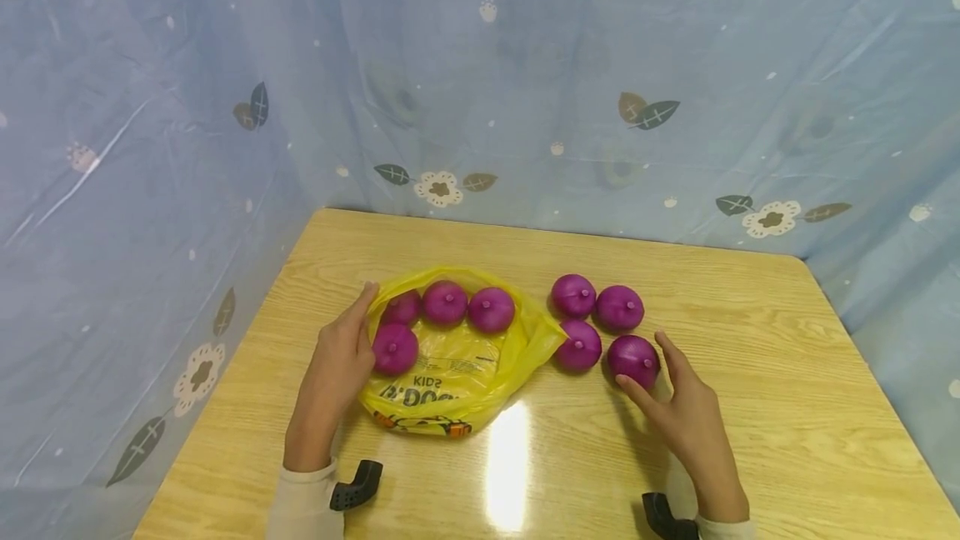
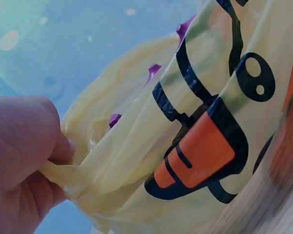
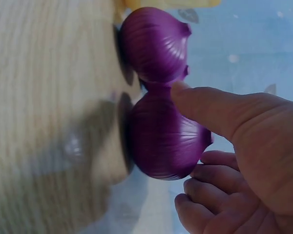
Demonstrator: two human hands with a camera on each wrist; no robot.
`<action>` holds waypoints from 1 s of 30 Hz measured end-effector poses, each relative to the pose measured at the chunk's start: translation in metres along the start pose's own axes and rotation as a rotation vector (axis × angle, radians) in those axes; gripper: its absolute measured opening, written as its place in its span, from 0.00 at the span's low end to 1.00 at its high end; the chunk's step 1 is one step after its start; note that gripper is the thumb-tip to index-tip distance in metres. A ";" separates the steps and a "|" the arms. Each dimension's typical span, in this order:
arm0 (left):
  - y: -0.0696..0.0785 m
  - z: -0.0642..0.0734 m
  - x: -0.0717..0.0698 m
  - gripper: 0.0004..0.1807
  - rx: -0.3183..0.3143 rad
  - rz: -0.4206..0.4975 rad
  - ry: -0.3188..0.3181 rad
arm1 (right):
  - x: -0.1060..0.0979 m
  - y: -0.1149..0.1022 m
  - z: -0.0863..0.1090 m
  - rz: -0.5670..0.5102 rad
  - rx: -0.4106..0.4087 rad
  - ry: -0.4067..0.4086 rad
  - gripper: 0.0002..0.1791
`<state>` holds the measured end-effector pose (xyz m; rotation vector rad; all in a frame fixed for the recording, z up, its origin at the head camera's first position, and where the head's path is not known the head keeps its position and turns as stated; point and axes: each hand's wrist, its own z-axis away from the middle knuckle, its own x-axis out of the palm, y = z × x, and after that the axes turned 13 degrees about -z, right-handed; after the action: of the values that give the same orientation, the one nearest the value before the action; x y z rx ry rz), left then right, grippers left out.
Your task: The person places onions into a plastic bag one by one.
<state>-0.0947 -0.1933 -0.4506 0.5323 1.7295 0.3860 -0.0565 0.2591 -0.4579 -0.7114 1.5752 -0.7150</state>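
Note:
A yellow plastic bag (image 1: 450, 369) lies with its mouth spread on the wooden table, several red onions (image 1: 445, 303) inside it. My left hand (image 1: 343, 361) pinches the bag's left rim. The left wrist view shows the thumb and fingers on the gathered edge of the bag (image 2: 112, 180), and purple onion tips poke up behind it. To the right of the bag, several more red onions sit in a cluster. Around the nearest one, a red onion (image 1: 633, 361), my right hand (image 1: 686, 415) is spread, thumb on one side and fingers on the other.
Beside the bag's right corner stands a red onion (image 1: 577, 346), with two others, a red onion (image 1: 573, 296) and a red onion (image 1: 620, 307), behind. A blue patterned curtain (image 1: 525, 107) hangs along the table's back and sides. Light glares off the table (image 1: 787, 373) near its front.

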 end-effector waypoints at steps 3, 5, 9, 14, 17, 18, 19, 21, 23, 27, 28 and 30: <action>0.000 0.000 0.000 0.31 0.002 0.001 -0.001 | 0.003 0.004 0.000 0.010 0.006 -0.011 0.53; -0.001 -0.001 0.000 0.31 0.003 0.003 0.000 | 0.005 0.006 0.000 0.011 0.006 -0.013 0.53; -0.001 0.000 0.001 0.31 -0.001 0.005 0.001 | 0.009 0.008 -0.002 0.005 -0.017 -0.001 0.53; -0.001 0.001 0.002 0.30 -0.003 0.006 0.004 | 0.014 0.008 -0.003 -0.014 -0.058 0.042 0.50; -0.001 0.001 0.001 0.30 0.000 -0.002 0.013 | 0.015 0.008 -0.005 -0.026 -0.066 0.069 0.48; -0.001 0.001 0.001 0.30 0.001 -0.005 0.015 | 0.015 0.008 -0.005 -0.032 -0.070 0.073 0.48; -0.001 0.001 0.001 0.30 0.002 -0.007 0.018 | 0.015 0.007 -0.006 -0.034 -0.073 0.076 0.48; -0.001 0.001 0.000 0.30 0.005 -0.009 0.020 | 0.013 0.003 -0.006 -0.053 -0.075 0.084 0.47; -0.001 0.000 0.000 0.30 0.006 -0.010 0.022 | 0.011 -0.003 -0.007 -0.070 -0.085 0.094 0.46; 0.000 0.000 0.001 0.30 0.005 -0.009 0.020 | 0.006 -0.021 -0.009 -0.098 -0.138 0.123 0.44; 0.000 0.000 0.001 0.30 0.006 -0.009 0.020 | 0.005 -0.025 -0.010 -0.104 -0.154 0.130 0.44; 0.000 -0.001 0.001 0.30 0.009 -0.005 0.022 | 0.002 -0.035 -0.013 -0.123 -0.182 0.141 0.44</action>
<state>-0.0955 -0.1931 -0.4516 0.5321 1.7541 0.3816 -0.0678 0.2360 -0.4306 -0.9146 1.7519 -0.7309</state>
